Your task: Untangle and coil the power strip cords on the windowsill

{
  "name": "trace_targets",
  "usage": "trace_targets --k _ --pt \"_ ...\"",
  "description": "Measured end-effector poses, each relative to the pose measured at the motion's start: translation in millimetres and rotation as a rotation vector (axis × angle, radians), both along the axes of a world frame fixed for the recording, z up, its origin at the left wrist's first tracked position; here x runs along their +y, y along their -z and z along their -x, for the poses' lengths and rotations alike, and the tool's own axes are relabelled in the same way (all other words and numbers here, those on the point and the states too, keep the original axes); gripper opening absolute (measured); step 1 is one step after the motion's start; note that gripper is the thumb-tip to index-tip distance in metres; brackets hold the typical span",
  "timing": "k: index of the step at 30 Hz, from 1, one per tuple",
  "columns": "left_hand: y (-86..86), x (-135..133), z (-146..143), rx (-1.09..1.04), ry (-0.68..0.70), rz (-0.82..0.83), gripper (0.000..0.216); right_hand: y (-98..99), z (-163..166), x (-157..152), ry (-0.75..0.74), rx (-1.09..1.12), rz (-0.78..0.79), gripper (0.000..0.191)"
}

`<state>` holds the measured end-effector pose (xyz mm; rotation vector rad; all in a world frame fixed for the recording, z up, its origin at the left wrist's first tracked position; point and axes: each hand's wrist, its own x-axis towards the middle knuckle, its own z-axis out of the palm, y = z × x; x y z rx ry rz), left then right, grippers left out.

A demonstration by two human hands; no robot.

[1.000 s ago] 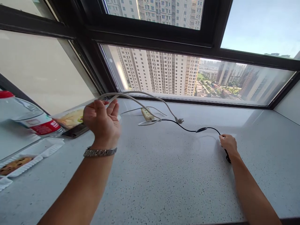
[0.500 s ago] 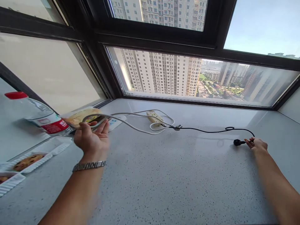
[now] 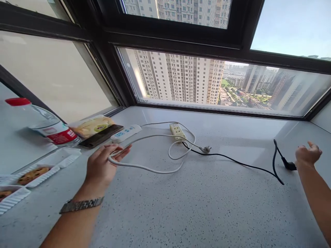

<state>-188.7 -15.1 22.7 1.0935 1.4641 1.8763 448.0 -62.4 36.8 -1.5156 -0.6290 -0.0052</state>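
1. We are counting two hands: the left hand (image 3: 99,165), wearing one metal watch (image 3: 82,205), at 8 o'clock from the middle of the view, and the right hand (image 3: 309,154) at 3.
2. We are seeing the left hand loosely pinching the white cable (image 3: 144,168) between thumb and fingers; the right hand is opening, its fingers half-curled and standing apart.
3. We are counting two power strips on the counter (image 3: 193,210): the cream strip (image 3: 176,130) is lying near the middle, the white strip (image 3: 128,132) at 9 o'clock.
4. We are counting two plugs: the pale plug (image 3: 206,149) is resting at 4 o'clock, near the cream strip; the black plug (image 3: 289,166), ending the one black cord (image 3: 274,160), is sitting further out between 3 and 4, just beside the right hand.
5. Around 9 o'clock we are finding one red-capped bottle (image 3: 62,136), one bread packet (image 3: 90,125) and one dark slab (image 3: 102,135); towards 8, two cookies (image 3: 33,175) are showing in a white tray (image 3: 58,160) that is running out of view.
6. Against half a second ago, we are noticing the right hand no longer pinching the black cord, and the black plug lying further towards 3 o'clock.
7. The left hand is now holding the cable's loop lower, leaving the dark slab and the white strip uncovered.
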Motion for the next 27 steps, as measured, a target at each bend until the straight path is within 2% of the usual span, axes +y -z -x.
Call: trace_targets --k 2,3,4,6,7,9,11,13,16,19,23,27 --pt "-2.1 -15.1 -1.6 0.352 0.024 0.098 0.033 -0.4 40.5 2.1 0.091 -0.161 -0.053 0.038" --pt "-4.2 -22.6 -3.9 0.54 0.022 0.132 0.033 0.7 65.2 1.6 -0.035 -0.377 -0.067 0.029" --pt "-6.7 -29.7 -8.7 0.707 0.028 0.146 0.034 3.0 92.1 0.4 -0.236 -0.552 -0.055 0.026" --pt "-11.6 -41.1 -27.7 0.948 0.128 0.125 0.036 9.9 147.6 -2.8 -0.717 -0.772 0.173 0.029" --pt "-12.9 -44.5 -41.4 1.022 0.237 0.109 0.038 13.9 173.6 -3.9 -0.874 -0.846 0.312 0.032" --pt "-11.8 -45.5 -72.4 1.165 0.455 0.127 0.042 21.6 217.0 -3.9 -1.0 -0.959 0.509 0.041" --pt "-5.8 -38.5 -99.1 1.277 0.475 0.17 0.042 28.2 246.0 -0.3 -1.045 -1.046 0.632 0.046" --pt "2.6 -26.7 -114.3 1.359 0.418 0.265 0.037 34.4 262.3 6.1 -1.039 -1.106 0.687 0.041" --pt "14.2 -9.9 -116.2 1.422 0.385 0.374 0.024 45.0 271.6 17.5 -0.955 -1.14 0.697 0.028" --pt "21.5 -1.0 -106.8 1.418 0.439 0.365 0.015 56.4 273.0 25.9 -0.906 -1.095 0.641 0.01" --pt "24.0 3.2 -97.9 1.244 0.524 0.323 0.02 66.5 271.0 29.0 -0.914 -1.005 0.54 0.01" --pt "19.0 4.0 -104.5 0.92 0.591 0.149 0.043 69.2 268.6 28.2 -0.951 -0.932 0.475 0.007"
